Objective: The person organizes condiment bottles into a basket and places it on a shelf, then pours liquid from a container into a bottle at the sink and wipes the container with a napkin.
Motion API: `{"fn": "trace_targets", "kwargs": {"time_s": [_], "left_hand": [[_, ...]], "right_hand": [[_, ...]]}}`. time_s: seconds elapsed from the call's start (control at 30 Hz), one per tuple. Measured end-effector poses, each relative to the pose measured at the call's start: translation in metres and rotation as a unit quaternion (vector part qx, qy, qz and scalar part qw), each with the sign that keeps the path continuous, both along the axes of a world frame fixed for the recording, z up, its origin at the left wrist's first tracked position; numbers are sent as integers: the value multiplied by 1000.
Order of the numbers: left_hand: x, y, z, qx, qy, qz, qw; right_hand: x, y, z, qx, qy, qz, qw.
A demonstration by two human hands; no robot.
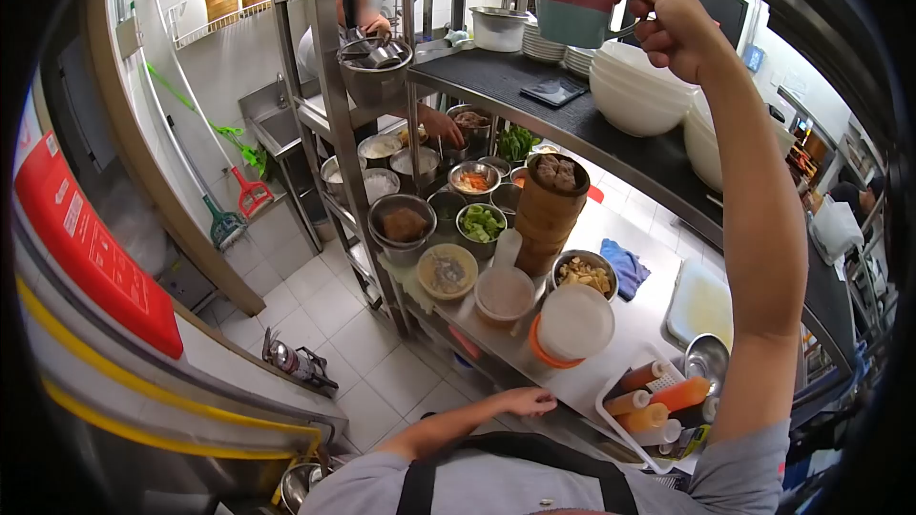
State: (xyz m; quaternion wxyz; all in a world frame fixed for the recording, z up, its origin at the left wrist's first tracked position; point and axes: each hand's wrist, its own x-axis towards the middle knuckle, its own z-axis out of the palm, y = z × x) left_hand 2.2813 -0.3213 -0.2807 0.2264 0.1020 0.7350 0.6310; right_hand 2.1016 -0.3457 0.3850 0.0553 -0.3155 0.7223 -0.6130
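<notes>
The right hand [671,33] is closed around the handle of a red and grey-green mug [574,10], holding it upright at the far end of the raised arm; the mug is over the dark-topped upper shelf [458,72], in front of the stacked plates [544,46] and just left of the hand; whether it touches the white bowls [637,86] nearer by, I cannot tell; a metal pot [499,30] stands to its left on the shelf, and a flat dark device [553,91] lies nearer.

The left hand [528,401] is at the near edge of the steel counter [649,313], its fingers loosely curled; whether it grips anything, I cannot tell; to its right is a white basket [622,434] of squeeze bottles [682,393], with a metal bowl [706,360] at the basket's far right; farther off than the left hand stands a white-lidded orange tub [575,322].

Beyond the tub, a bowl of brown pieces [584,274] sits between a tall bamboo steamer stack [549,215] on the left and a blue cloth [624,269] on the right; a bowl of chopped greens [480,222] is left of the stack; at the far left, a co-worker's hand [444,127] reaches in among the containers.
</notes>
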Motion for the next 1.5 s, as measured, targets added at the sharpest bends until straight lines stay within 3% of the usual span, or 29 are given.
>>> {"fn": "trace_targets", "kwargs": {"time_s": [0.07,0.17,0.2,0.23,0.37,0.43,0.5,0.63,0.77,0.83,0.97,1.03,1.1,1.27,1.37,1.5], "left_hand": [[27,-41,-17,19,-40,-44,998],[62,-108,-26,5,-34,0,999],[70,-126,-48,41,-53,62,996],[77,-147,-42,42,-54,63,996],[92,-253,-23,73,-23,320,944],[97,-299,1,42,59,460,885],[95,-336,39,117,152,636,747],[98,-418,99,76,291,780,549],[104,-473,146,34,375,808,453],[107,-497,166,39,401,808,430],[102,-511,251,-26,453,797,399],[94,-518,292,-17,500,765,406],[81,-523,336,16,585,676,448],[65,-504,460,-21,518,531,671],[47,-497,513,-43,474,440,761],[17,-489,546,-100,487,391,774]], "right_hand": [[0,-24,-1,-1,-8,-13,1000],[-4,-60,-4,-1,-29,-16,999],[-6,-70,-5,12,-36,-11,999],[-6,-82,-5,13,-37,-10,999],[-21,-127,-12,5,-35,-9,999],[-26,-146,-15,-5,-32,10,999],[-28,-163,-19,-1,-20,-1,1000],[-45,-191,-26,9,-8,19,1000],[-61,-210,-32,24,4,27,999],[-60,-219,-36,21,23,27,999],[-59,-229,-39,30,13,21,999],[-55,-233,-41,32,12,17,999],[-37,-234,-43,20,0,-7,1000],[-22,-234,-52,1,-32,31,999],[3,-237,-54,6,-69,-1,998],[30,-240,-59,11,-73,11,997]]}}
